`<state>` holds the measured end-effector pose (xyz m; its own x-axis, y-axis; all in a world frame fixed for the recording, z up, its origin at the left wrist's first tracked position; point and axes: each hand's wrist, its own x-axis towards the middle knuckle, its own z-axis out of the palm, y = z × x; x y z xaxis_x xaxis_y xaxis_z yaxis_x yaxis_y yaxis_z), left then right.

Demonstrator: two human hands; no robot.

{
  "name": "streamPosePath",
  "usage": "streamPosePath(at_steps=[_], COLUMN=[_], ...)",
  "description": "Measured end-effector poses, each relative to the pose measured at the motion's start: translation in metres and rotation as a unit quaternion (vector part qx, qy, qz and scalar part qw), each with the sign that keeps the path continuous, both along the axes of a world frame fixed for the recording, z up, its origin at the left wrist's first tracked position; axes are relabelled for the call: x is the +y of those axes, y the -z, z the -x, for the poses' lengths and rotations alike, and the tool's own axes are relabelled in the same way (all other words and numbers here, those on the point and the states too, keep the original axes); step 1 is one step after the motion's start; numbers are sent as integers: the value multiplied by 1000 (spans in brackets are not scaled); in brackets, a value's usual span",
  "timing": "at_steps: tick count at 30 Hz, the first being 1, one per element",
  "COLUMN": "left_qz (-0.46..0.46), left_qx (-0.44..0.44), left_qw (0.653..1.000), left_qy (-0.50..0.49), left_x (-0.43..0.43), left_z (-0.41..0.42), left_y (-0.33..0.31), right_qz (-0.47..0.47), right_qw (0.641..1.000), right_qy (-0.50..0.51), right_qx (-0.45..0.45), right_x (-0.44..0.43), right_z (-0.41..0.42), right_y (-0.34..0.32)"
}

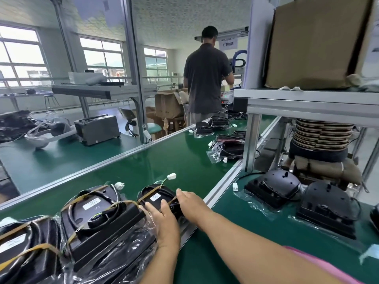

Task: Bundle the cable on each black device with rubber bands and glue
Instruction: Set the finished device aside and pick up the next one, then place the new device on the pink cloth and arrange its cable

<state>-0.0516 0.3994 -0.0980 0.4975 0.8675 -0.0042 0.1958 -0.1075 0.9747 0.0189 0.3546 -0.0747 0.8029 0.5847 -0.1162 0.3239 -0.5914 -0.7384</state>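
A black device (pixel 156 195) with a white label and tan rubber bands lies on the green belt (pixel 143 160), its white plug (pixel 171 176) sticking up behind it. My left hand (pixel 164 222) rests on its near side with fingers stretched flat over the top. My right hand (pixel 190 201) grips its right edge, fingers curled down out of sight. To the left lie two more banded devices, one large (pixel 98 212) and one at the frame edge (pixel 24 247), on clear plastic bags.
Two unbanded black devices (pixel 272 187) (pixel 326 210) sit on bags on the right bench. More devices (pixel 229 146) lie farther up the belt. An aluminium rail (pixel 221 185) separates belt and bench. A person (pixel 205 78) stands at the far end; another sits behind the shelf frame (pixel 251 140).
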Motion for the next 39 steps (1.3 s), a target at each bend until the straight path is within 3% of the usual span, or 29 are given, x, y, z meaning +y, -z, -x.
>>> streamPosePath(at_steps=[5,7,9,13,16,20,25,32,39], left_qz=[-29,-105,-186,-261,-334,-367,-425,-492,-430], left_qx=[63,78,70,82,139,159,271,395,495], left_qw=[997,991,980,960,926,904,834,745,729], left_qy=[-32,-30,-5,64,108,151,226,218,195], left_x=[-1,-10,-27,-67,-86,-106,-98,-57,-50], left_z=[-7,-12,-21,-46,-67,-93,-111,-102,-104], left_y=[-3,1,3,-2,-3,-8,0,13,-19], right_qz=[-2,-30,-94,-184,-190,-182,-161,-130,-128], right_qw=[999,999,988,901,863,859,897,917,916], right_qy=[-20,6,121,383,464,475,411,377,380], right_qx=[29,17,-27,-86,-64,-59,-30,7,23], right_x=[-5,-18,-38,-96,-137,-173,-193,-201,-204], right_z=[-5,-10,-20,-43,-54,-60,-66,-67,-64], right_y=[2,-1,-6,-18,-17,-6,9,18,16])
